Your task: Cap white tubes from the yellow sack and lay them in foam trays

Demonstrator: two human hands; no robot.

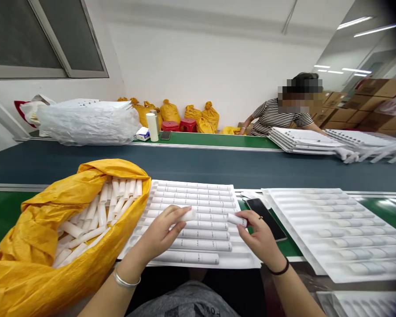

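My left hand (165, 231) is closed on a short translucent white tube (188, 215), held between thumb and fingers. Between the thumb and fingers of my right hand (259, 233) is a white tube with dark print (236, 219), lying roughly sideways. Both hands are over a white tray (246, 259), whose grooves carry rows of printed white tubes (198, 245). To the left, an open yellow sack (82, 174) is full of loose plain white tubes (102, 213).
Right of my hand lie a black phone (265, 218) and another white tray (284, 211) of tubes. A dark conveyor belt (198, 165) runs behind. Across it are a plastic-wrapped bundle (89, 125), stacked trays (303, 143) and a person in a striped shirt (267, 116).
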